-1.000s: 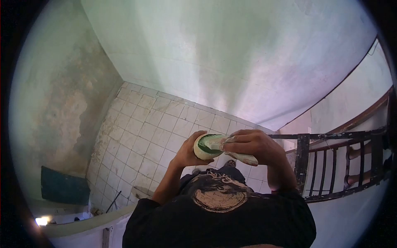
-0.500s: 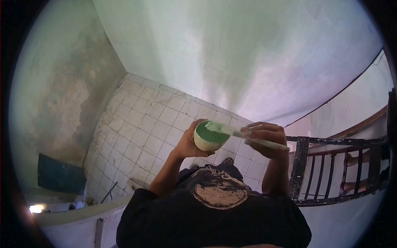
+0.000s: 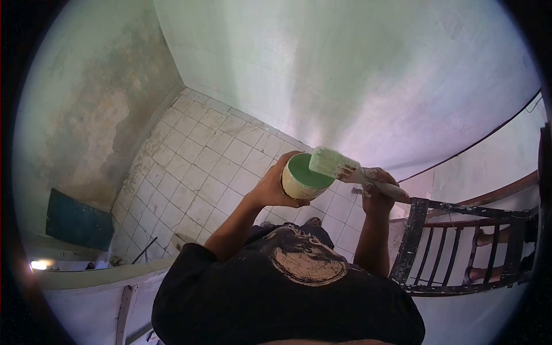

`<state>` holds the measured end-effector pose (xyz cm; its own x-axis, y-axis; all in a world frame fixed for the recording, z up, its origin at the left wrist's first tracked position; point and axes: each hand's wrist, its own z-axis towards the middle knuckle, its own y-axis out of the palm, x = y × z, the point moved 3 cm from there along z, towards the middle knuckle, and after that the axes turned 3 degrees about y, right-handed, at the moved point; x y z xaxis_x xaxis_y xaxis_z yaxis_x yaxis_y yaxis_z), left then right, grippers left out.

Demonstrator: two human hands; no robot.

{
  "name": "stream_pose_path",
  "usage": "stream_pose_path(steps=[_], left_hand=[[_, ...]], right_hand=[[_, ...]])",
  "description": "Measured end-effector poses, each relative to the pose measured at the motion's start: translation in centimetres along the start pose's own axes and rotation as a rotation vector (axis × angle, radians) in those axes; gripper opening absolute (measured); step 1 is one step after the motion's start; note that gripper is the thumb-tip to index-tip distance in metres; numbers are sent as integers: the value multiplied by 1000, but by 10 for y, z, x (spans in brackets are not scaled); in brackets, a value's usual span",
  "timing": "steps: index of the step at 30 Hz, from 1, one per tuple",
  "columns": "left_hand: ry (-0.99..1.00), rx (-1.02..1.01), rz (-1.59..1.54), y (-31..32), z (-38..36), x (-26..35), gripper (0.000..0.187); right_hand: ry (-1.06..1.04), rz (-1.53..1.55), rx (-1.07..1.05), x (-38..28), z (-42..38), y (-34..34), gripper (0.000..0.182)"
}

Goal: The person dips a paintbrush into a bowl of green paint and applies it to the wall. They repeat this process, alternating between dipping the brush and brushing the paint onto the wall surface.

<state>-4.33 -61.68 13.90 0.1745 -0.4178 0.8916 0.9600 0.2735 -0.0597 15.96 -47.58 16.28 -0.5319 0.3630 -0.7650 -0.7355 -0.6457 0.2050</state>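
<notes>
A round cream container (image 3: pixel 305 188) with green paint (image 3: pixel 310 169) inside is gripped in my left hand (image 3: pixel 272 185), its fingers wrapped around the side. My right hand (image 3: pixel 378 187) is closed around the handle of a wide paint brush (image 3: pixel 336 164). Pale green paint coats the bristles, which are over the container's right rim with their broad face showing. Whether the bristles touch the rim I cannot tell.
A pale green wall (image 3: pixel 276 69) rises ahead, and a stained wall (image 3: pixel 98 115) stands at the left. Below are white floor tiles (image 3: pixel 201 155). A dark paint-spattered metal railing (image 3: pixel 418 241) is at the right, with another person's legs (image 3: pixel 489 236) beyond it. A blue-green panel (image 3: pixel 79 221) is lower left.
The brush has turned to show its broad face, and its bristles have moved from inside the container to over its right rim. The container has shifted slightly right and up in view.
</notes>
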Motion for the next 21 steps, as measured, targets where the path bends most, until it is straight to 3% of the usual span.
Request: stream_pose_path(steps=[2,4,17,21], left_hand=[[6,-7,39,1,0,2,99],[-1,-9,40,1,1,2,100],[10,-31,31,8,2,2,99],[-10,-64,14,12,-2,-6,99]], right_hand=[[24,-26,48,0,-2,-1,26],[142,256,55,-3,3,3,28],[112,169,27,1,-18,-11,28],[176,299,127,5,-30,-15,27]])
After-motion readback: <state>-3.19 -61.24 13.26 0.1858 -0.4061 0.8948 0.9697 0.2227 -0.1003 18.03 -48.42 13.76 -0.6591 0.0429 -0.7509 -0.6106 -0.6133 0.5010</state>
